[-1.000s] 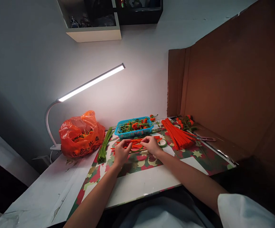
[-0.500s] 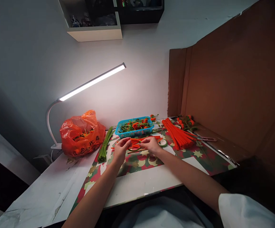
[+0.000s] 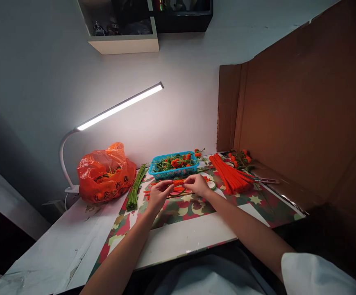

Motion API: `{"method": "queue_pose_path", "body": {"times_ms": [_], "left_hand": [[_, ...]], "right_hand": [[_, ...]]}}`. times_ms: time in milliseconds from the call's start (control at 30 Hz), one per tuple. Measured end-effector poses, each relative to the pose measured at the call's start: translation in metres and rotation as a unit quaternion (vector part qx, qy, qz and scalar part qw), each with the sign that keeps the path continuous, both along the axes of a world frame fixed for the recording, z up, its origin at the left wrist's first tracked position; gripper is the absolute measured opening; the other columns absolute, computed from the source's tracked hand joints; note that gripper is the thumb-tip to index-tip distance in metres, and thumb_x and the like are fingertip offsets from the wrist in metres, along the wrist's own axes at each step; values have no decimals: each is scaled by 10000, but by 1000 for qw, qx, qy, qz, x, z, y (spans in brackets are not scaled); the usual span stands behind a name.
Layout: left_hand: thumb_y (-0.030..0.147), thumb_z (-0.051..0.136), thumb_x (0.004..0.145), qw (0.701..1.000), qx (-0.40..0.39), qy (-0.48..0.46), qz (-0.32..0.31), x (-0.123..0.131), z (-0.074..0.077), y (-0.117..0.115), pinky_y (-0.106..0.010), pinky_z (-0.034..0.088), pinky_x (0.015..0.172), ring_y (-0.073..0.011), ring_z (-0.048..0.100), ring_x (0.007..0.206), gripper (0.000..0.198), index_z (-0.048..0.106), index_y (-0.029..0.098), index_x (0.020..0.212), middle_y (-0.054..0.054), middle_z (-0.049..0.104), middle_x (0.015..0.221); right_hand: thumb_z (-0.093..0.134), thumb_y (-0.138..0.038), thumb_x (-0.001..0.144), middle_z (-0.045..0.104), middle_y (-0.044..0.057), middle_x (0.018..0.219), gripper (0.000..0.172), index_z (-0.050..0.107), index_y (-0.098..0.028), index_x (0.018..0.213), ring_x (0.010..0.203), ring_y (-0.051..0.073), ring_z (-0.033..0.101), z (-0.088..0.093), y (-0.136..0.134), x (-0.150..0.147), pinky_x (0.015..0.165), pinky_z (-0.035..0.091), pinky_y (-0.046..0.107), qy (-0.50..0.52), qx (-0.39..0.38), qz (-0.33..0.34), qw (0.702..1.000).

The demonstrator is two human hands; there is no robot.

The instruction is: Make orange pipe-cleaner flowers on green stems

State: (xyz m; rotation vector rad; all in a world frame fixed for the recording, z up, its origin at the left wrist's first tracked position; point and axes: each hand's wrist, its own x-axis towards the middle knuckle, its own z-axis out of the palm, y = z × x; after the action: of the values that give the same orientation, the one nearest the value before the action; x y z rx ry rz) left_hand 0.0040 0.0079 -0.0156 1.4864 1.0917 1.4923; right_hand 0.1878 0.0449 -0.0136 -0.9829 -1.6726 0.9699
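A coiled orange pipe cleaner [image 3: 178, 183] stretches between my two hands over the table. My left hand [image 3: 159, 193] pinches its left end between thumb and fingers. The other end is in the closed fingertips of my right hand [image 3: 198, 185]. Beneath the hands lie loose orange pipe cleaners and thin green stems [image 3: 178, 194]. Just beyond my right hand is a roll of green tape [image 3: 211, 186], partly covered. A blue basket [image 3: 174, 175] of orange flowers with green stems stands behind the hands.
Green pipe cleaners [image 3: 137, 188] lie bundled left of the hands, beside an orange plastic bag [image 3: 105, 174]. A fanned bundle of orange pipe cleaners [image 3: 230, 176] lies at right, near finished flowers [image 3: 241, 157] and pink-handled scissors [image 3: 269, 180]. A lit lamp [image 3: 121, 107] reaches overhead; cardboard [image 3: 303, 110] walls the right side.
My left hand has turned slightly and its fingers now reach further along the coil. My right hand has shifted a little, and the coil sits slightly further right between them.
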Motion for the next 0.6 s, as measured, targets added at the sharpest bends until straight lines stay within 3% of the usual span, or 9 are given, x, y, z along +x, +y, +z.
{"method": "queue_pose_path", "body": {"times_ms": [333,600], "left_hand": [[344,720,658,997,24,-41,52,3,0,-1,-205,460,490,-111,585,534,262,684,148,828,-9,664,630],[344,725,643,998,19,-34,41,0,1,1,-203,458,469,-105,572,502,273,679,137,815,-5,653,597]], "right_hand": [[649,-257,648,629,29,581,121,628,-140,626,539,130,560,-3,2,-5,503,406,223,-2,8,-66,998],[658,-231,652,633,26,599,99,628,-140,629,550,123,556,-1,0,-1,511,396,213,-29,60,-45,997]]}}
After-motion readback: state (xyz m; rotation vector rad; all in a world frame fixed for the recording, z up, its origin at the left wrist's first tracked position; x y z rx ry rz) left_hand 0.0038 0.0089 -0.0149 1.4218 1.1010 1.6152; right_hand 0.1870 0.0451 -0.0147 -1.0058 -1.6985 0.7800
